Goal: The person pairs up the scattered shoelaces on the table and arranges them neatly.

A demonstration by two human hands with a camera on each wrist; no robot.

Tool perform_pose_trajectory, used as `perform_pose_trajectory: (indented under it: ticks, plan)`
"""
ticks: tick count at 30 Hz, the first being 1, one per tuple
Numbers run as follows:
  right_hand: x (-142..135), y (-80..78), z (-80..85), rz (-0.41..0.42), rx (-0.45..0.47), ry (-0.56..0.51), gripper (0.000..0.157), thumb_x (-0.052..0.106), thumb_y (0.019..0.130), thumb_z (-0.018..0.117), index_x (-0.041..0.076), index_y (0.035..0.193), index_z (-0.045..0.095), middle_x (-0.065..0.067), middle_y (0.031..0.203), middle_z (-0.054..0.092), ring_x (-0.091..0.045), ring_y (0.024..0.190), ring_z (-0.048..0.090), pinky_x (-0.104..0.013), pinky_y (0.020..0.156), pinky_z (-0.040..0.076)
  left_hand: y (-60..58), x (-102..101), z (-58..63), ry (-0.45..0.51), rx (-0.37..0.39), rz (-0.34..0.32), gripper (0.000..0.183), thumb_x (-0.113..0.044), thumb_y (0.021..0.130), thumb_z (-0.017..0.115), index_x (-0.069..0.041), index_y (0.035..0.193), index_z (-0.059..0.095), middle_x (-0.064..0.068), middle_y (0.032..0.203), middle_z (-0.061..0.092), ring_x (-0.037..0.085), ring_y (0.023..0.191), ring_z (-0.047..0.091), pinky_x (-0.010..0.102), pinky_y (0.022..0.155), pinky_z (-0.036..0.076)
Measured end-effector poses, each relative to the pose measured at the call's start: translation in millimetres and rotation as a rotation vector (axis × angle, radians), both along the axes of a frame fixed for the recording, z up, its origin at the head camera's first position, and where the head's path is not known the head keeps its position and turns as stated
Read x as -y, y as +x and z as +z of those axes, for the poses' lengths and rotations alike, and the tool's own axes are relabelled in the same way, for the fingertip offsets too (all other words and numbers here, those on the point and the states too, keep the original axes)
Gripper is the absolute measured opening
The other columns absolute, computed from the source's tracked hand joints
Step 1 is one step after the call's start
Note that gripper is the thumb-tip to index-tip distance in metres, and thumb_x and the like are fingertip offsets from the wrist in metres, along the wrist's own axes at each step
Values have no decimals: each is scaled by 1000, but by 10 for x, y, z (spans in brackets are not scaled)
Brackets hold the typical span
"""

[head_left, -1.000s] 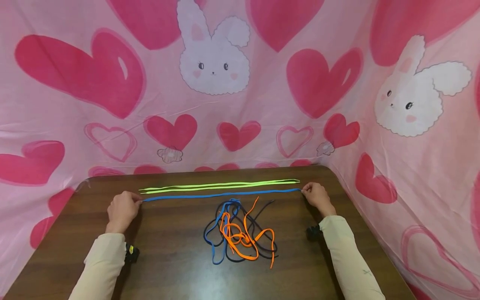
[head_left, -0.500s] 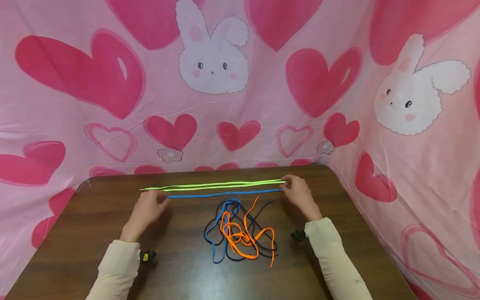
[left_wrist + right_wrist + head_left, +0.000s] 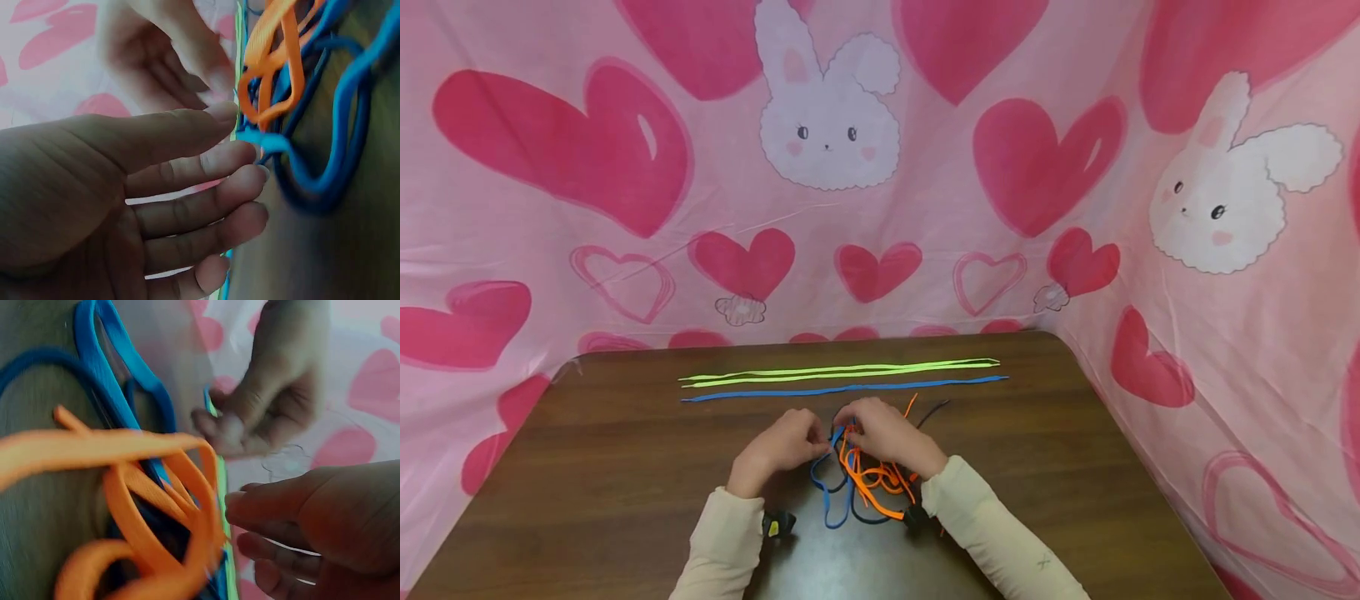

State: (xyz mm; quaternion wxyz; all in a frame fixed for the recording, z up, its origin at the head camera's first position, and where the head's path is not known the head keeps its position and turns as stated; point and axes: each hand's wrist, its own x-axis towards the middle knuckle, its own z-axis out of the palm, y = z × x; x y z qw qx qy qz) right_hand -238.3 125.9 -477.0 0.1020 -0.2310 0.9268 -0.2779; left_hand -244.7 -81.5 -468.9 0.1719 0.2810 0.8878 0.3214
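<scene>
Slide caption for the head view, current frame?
Left hand and right hand at a tangle of orange, blue and dark laces; green laces and a blue lace lie nearly straight beyond.

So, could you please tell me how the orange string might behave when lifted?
The orange string probably flops, given its loose loops. It looks flat and thin, so likely light. It may snag the looped blue string it crosses.

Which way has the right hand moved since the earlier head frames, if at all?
Yes: against the table, the right hand went left and nearer the person, from the straight blue lace to the tangled laces.
</scene>
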Motion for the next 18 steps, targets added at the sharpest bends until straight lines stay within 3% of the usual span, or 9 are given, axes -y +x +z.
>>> perform_pose_trajectory:
  ticks: [7, 14, 18]
  plan:
    - [122, -2, -152, 20, -31, 135, 25, 11, 90, 77, 16, 115, 74, 6, 104, 72, -6, 93, 64, -25, 81, 54, 99, -143, -19, -99, 24, 98, 24, -8, 82, 84, -9, 71, 63, 0, 64, 53, 16, 61, 49, 29, 58, 41]
    - [133, 77, -154, -11, 7, 133, 14, 9, 88, 78, 14, 99, 71, 10, 72, 58, -5, 64, 53, -21, 61, 45, 144, -242, -71, -242, -58, 139, 26, -7, 81, 84, -11, 71, 60, 1, 67, 53, 18, 62, 50, 31, 57, 40]
    - [123, 152, -127, -8, 34, 157, 16, 10, 86, 80, 14, 98, 71, 11, 63, 53, -4, 56, 49, -20, 56, 42, 151, -250, -83, -284, -84, 155, 22, -3, 83, 79, -11, 72, 61, 1, 68, 54, 18, 62, 50, 32, 57, 41]
